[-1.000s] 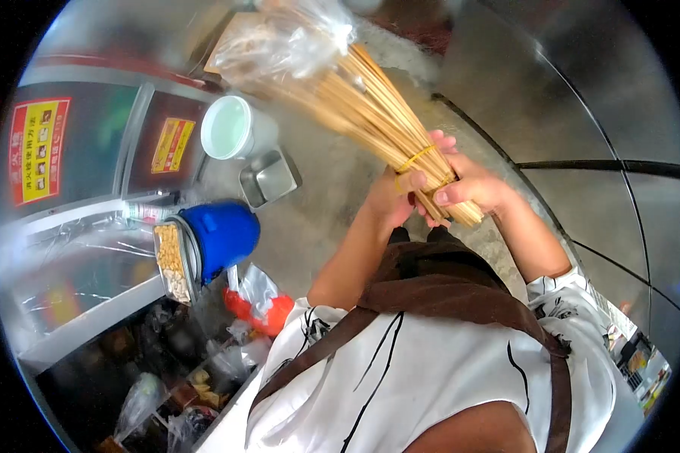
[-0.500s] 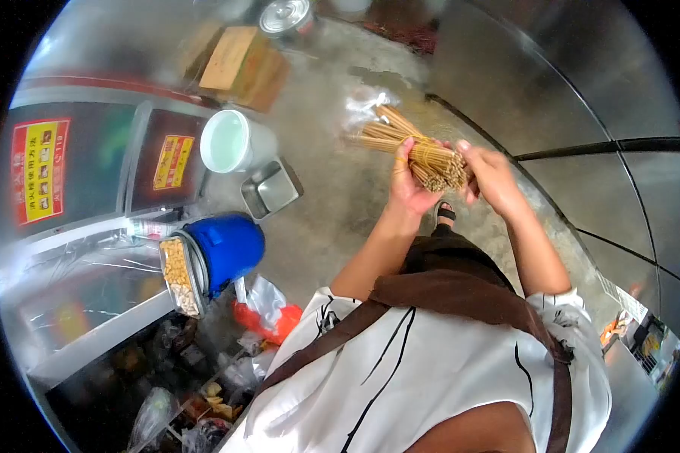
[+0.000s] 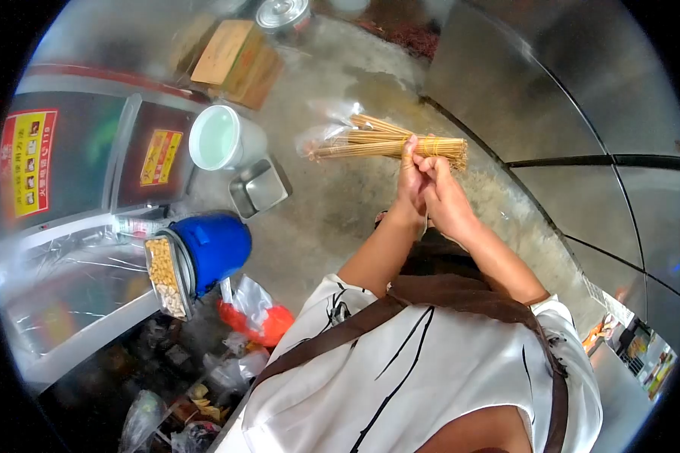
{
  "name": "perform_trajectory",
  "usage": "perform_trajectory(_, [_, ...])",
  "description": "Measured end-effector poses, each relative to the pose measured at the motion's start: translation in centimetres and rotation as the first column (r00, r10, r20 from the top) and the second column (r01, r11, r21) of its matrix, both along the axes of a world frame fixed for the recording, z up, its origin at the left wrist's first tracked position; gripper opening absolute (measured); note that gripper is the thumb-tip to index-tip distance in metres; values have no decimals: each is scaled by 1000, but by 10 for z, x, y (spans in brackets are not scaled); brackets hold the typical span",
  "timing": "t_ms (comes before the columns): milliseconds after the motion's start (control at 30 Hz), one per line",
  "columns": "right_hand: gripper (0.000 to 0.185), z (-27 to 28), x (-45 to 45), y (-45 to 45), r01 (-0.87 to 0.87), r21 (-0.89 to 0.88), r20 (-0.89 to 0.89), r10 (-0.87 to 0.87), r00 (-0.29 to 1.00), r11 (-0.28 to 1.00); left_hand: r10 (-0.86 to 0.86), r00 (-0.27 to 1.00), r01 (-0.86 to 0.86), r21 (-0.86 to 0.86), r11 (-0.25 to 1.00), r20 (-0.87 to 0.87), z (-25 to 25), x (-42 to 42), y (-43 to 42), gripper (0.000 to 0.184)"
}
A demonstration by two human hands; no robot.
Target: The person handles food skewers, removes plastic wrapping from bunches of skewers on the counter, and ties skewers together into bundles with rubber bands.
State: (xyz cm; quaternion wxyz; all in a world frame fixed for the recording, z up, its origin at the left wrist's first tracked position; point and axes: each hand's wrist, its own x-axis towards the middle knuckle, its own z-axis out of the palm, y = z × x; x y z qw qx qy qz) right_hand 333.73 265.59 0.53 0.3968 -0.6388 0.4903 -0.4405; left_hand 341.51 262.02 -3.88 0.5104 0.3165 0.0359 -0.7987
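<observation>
A bundle of thin wooden skewers (image 3: 378, 143) lies sideways in front of me, its left ends fanned apart and partly inside a clear plastic bag (image 3: 329, 136). My left hand (image 3: 410, 183) is wrapped round the bundle from below, thumb up along its near side. A thin yellow band circles the skewers just right of that thumb. My right hand (image 3: 449, 202) is closed against the near side of the bundle, touching my left hand. Whatever its pinched fingertips hold is hidden.
On the floor to the left stand a white bucket (image 3: 242, 143) of pale liquid, a metal pan (image 3: 273, 185), a blue barrel (image 3: 223, 245) and a cardboard box (image 3: 253, 72). A lidded pot (image 3: 283, 13) is farther back. Steel cabinet doors (image 3: 589, 98) line the right.
The bundle has turned level, its right ends no longer facing me. My right hand has moved from those ends leftward and down, up against my left hand.
</observation>
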Motion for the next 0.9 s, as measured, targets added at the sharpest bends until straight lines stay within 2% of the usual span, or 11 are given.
perform_trajectory(33, [20, -2, -1, -4, -3, -4, -7, 3, 1000, 1000, 7, 998, -5, -37, 999, 68, -6, 2, -4, 37])
perform_trajectory(100, [20, 22, -1, -10, -25, 419, -179, 110, 978, 908, 41, 999, -41, -23, 999, -19, 8, 1, 5, 37])
perform_trajectory(167, [20, -3, -4, -20, -60, 372, -77, 95, 992, 926, 70, 992, -72, -13, 997, -101, 12, 1, 5, 38])
perform_trajectory(267, [20, -11, -8, -27, -83, 309, 48, 71, 996, 947, 30, 999, -32, 88, 996, 29, 6, -2, 5, 36])
perform_trajectory(333, [20, -10, -11, -32, -113, 348, -116, 162, 980, 931, -12, 994, -5, 157, 988, 112, -1, -2, 3, 37])
perform_trajectory(400, [20, 5, -13, -31, -164, 384, -39, 193, 980, 909, -27, 997, 20, 110, 994, 67, -13, 3, 0, 35])
perform_trajectory(467, [20, 28, -6, -21, -102, 513, -307, 293, 905, 852, -40, 999, 38, 54, 998, 30, -11, 12, -6, 36])
perform_trajectory(533, [12, 38, -9, -7, -82, 507, -360, 297, 884, 858, 104, 989, -103, -18, 995, 106, 11, 19, -10, 33])
perform_trajectory(633, [11, 42, -24, 0, -111, 464, -389, 315, 866, 879, 206, 978, -204, -78, 976, 23, -6, 39, -15, 31])
perform_trajectory(700, [11, 37, -32, 2, -307, 28, -342, 298, 891, 951, 181, 981, -186, -86, 979, -69, -6, 43, -14, 29])
perform_trajectory(900, [8, 40, -34, 5, -274, -217, -227, 224, 948, 937, 125, 992, -126, -35, 991, -23, -1, 45, -10, 31])
